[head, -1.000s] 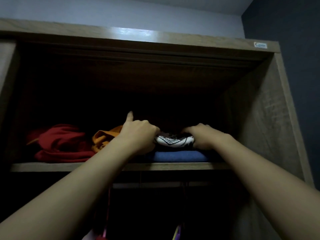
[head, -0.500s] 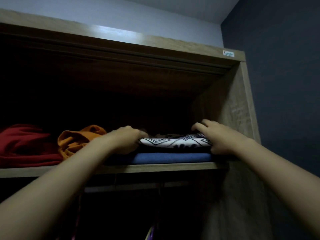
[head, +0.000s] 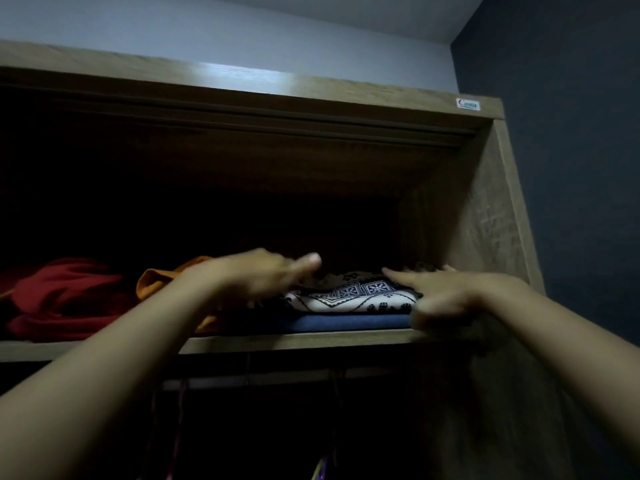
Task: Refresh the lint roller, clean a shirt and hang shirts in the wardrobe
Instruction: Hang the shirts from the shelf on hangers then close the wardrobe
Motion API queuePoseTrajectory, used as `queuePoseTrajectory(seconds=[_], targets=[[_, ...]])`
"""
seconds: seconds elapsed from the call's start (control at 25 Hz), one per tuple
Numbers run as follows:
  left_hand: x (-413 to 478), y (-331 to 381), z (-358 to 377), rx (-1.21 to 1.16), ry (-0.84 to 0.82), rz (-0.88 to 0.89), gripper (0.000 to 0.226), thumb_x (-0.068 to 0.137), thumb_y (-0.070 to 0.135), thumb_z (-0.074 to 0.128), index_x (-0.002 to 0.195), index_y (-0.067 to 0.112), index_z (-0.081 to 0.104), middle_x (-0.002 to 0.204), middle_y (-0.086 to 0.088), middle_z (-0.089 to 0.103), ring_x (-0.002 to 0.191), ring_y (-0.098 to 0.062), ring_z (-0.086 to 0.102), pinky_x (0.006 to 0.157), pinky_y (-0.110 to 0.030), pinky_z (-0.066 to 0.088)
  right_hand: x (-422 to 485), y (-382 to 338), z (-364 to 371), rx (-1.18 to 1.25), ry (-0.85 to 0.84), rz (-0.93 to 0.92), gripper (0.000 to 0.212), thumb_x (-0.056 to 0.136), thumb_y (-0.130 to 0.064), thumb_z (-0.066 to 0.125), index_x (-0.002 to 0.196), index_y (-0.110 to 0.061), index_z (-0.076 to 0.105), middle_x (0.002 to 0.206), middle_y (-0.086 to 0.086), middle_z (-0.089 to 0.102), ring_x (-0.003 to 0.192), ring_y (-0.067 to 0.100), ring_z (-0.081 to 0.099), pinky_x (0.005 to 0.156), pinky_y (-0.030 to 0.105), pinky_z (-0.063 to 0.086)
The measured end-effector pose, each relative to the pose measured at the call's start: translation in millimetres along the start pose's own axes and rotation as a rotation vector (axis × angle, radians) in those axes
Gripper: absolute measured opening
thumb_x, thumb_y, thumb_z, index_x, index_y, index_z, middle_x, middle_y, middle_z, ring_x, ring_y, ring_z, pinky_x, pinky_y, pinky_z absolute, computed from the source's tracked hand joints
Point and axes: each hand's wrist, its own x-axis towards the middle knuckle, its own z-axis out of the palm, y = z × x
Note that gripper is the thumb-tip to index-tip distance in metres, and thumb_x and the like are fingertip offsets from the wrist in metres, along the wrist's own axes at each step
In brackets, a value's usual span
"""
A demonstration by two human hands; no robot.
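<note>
Overhead, wardrobe (head: 485, 209): wooden, open at the front; its deep interior is very dark and the back wall cannot be made out.
Shelf (head: 298, 341): upper board, front edge lit; its left end is cut off by the frame.
Patterned shirt (head: 353, 296): folded, white with black motifs, lying on top of a folded blue garment (head: 349, 322) on the right part of the shelf.
Left hand (head: 256, 277): blurred, palm down, fingers loosely spread, at the left edge of the patterned shirt; whether it touches the cloth cannot be told, and it grips nothing visible.
Right hand (head: 450, 296): also blurred, flat and spread, forefinger lying across the right part of the patterned shirt, thumb side down near the shelf edge; it pinches nothing that can be seen.
Orange garment (head: 156, 282): crumpled, just left of the stack, mostly hidden behind the left forearm.
Red garment (head: 65, 296): loose heap at the left of the shelf, its far side lost in shadow.
Rail (head: 249, 377): pale bar below the shelf; thin coloured hanger pieces show beneath it, too dark to identify.
Label (head: 468, 104): small sticker on the top right corner of the wardrobe, text unreadable.
Lint roller: cannot be seen anywhere in this view.
</note>
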Motion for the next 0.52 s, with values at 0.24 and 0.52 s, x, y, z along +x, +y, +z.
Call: queuePoseTrajectory(seconds=[0.24,0.52], targets=[[-13,-59,-38,0.126,-0.196,-0.292,0.103,0.067,0.041,0.077,0.144,0.047,0.009,0.153,0.000,0.026,0.125,-0.024,0.045,0.081,-0.031,0.051,10,-83,19,0.017,0.347,-0.366,0.112,0.064,-0.079,0.051,0.149,-0.027,-0.001,0.159,-0.004,0.004,0.145,0.012,0.005,0.118,0.036,0.002],[0,-95,-2,0.263,0.097,-0.072,0.058,0.069,0.036,0.069,0.122,0.040,0.046,0.119,-0.001,0.059,0.098,-0.021,0.059,0.084,-0.039,0.053,26,-124,47,-0.091,0.570,-0.437,0.094,0.071,-0.061,0.061,0.144,-0.039,0.007,0.142,-0.010,0.042,0.121,0.022,0.049,0.087,0.034,0.042]])
